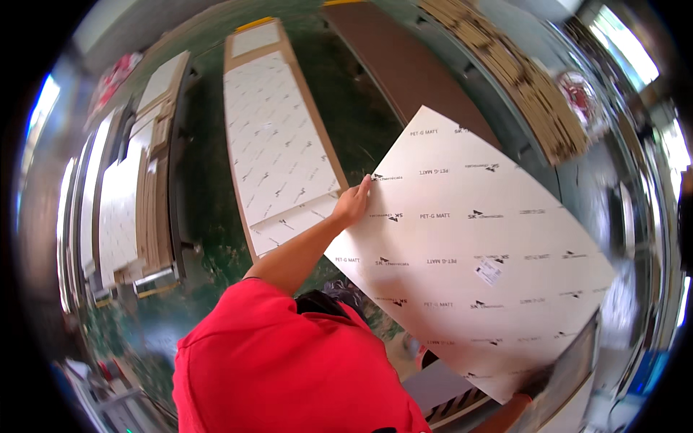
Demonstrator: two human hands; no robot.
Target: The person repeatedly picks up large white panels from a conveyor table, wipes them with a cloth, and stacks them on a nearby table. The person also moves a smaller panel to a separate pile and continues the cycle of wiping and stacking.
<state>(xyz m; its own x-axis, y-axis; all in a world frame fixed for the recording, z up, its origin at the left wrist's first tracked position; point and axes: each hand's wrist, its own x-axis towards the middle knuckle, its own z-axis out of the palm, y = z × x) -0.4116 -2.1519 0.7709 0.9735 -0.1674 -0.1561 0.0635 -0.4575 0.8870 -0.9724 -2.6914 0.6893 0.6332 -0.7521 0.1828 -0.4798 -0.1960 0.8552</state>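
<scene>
Now, left hand [351, 205] pinching white panel [462, 249] by edge, right hand [535, 384] near lower corner, grip unclear

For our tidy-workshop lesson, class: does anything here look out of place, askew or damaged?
Yes, mildly: at upper right, the light-brown stack looks untidy, its edges uneven, unlike the smooth-edged dark board nearby. The white panel tilts, but the left hand grips it.

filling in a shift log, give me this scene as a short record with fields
held: white panel, tilted
left hand: fingers on its upper-left edge
right hand: at its bottom corner, grip unclear
on panel: small label
left of panel: white sheets
beyond panel: brown board
floor: green
</scene>
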